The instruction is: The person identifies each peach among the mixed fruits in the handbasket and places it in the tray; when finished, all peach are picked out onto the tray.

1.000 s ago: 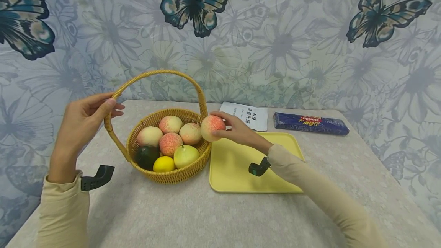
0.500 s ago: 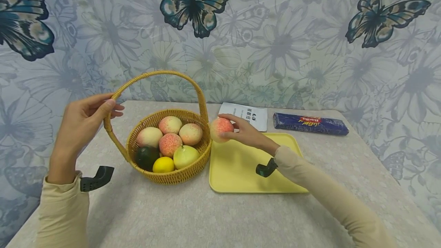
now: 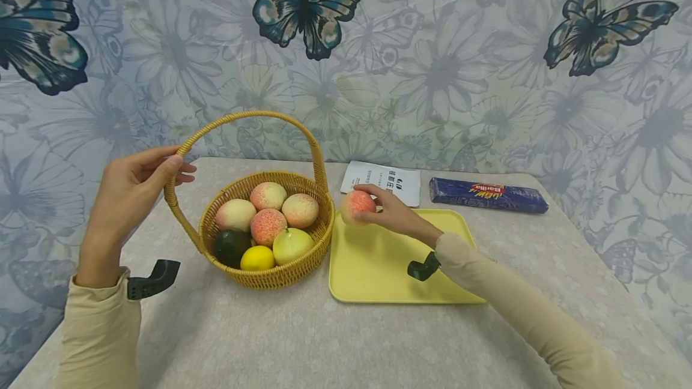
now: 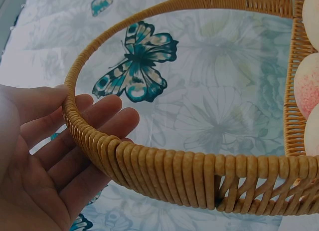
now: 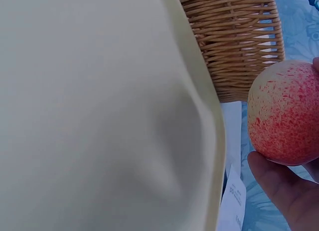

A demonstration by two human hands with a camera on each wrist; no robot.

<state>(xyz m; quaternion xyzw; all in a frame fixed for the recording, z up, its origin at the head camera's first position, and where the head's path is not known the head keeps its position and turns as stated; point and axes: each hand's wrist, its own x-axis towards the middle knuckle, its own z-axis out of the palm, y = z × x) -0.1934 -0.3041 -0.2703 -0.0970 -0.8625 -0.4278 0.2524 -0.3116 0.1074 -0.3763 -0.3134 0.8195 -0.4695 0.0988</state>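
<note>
My left hand (image 3: 132, 194) pinches the left side of the wicker basket's handle (image 3: 245, 115) between thumb and fingers; the left wrist view shows the thumb (image 4: 42, 102) on one side and the fingers behind. The basket (image 3: 265, 281) holds several peaches (image 3: 268, 227), a dark green avocado (image 3: 231, 247), a yellow lemon (image 3: 257, 258) and a pale green pear (image 3: 292, 245). In my right hand (image 3: 397, 214) is a red-and-cream peach (image 3: 358, 206), gripped between thumb and fingers over the far left part of the yellow tray (image 3: 389, 263). The right wrist view shows this peach (image 5: 286, 114) close up.
Behind the tray lies a white printed packet (image 3: 402, 182), partly hidden by the right hand. A long blue Barilla pasta pack (image 3: 488, 194) rests at the back right. The table (image 3: 259, 341) meets a wall (image 3: 443, 77) with a butterfly and flower print.
My right hand has carried the peach rightward from the basket's right rim to over the tray. The left hand and the basket have stayed put.
</note>
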